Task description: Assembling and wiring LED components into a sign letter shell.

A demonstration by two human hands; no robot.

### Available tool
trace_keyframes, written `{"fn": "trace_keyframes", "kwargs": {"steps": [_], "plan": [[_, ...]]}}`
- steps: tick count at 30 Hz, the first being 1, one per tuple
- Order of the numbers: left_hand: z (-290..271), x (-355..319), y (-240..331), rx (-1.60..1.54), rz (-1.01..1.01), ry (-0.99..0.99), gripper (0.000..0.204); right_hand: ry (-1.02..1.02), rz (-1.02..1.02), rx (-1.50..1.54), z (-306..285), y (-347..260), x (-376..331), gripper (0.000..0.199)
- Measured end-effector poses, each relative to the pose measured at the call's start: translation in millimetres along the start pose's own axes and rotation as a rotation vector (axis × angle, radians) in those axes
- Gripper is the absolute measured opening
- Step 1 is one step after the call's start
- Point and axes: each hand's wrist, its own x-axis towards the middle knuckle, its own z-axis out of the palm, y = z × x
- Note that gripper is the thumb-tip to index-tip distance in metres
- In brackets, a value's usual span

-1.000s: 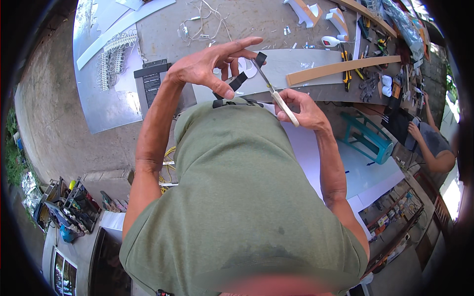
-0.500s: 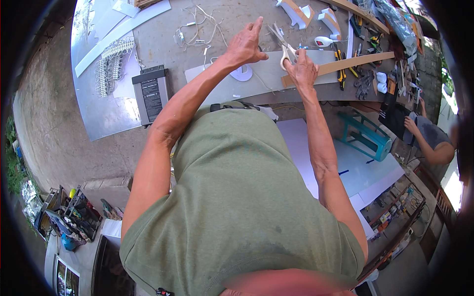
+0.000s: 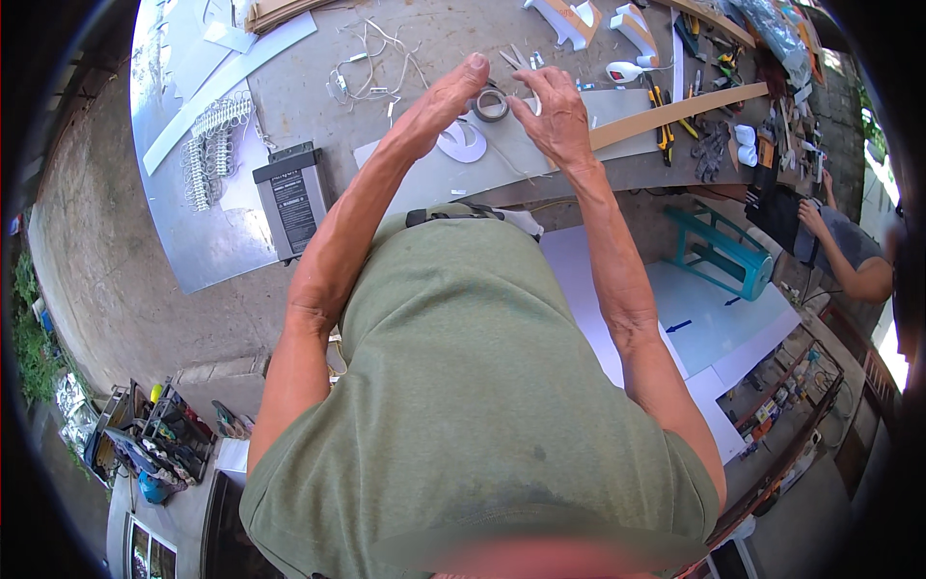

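Left hand: the left hand (image 3: 439,106) is raised at upper centre of the frame, fingers closed on the rim of a small grey roll of tape (image 3: 491,105).
Right hand: the right hand (image 3: 555,116) meets the roll from the right; thumb and forefinger pinch at its edge, the other fingers spread.
Tape position: upper centre, held between both hands just above the grey concrete surface (image 3: 309,96).
Below the hands: a pale grey flat panel (image 3: 540,154) with a white oval cut-out piece (image 3: 463,142) lying on it.
Nearby: a long tan wooden strip (image 3: 675,111) to the right; a black rectangular power-supply box (image 3: 289,198) at left; loose white wires (image 3: 371,68) above it.
Step in hand: apparently locating and lifting the free tape end.
Next move requires: a steady left grip while the right fingers pull the end clear.
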Motion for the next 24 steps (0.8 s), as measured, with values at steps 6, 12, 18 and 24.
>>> {"fn": "trace_keyframes", "kwargs": {"steps": [6,12,18,24], "plan": [[-6.9,-22.2,-11.4,0.015,0.038,-0.008,0.098,-0.013,-0.166,-0.147,18.9,-27.3,15.8,0.023],[-15.5,-30.2,-7.9,0.074,0.064,-0.013,0.094,-0.002,-0.271,-0.175,27.9,-28.5,18.7,0.011],[-31.4,-26.8,7.1,0.229,-0.047,0.002,0.073,-0.024,-0.163,0.066,30.3,-33.2,14.7,0.008],[-57.2,-28.3,-7.6,0.797,-0.008,0.198,0.032,-0.073,0.428,0.669,16.4,-13.0,-16.4,0.014]]}}
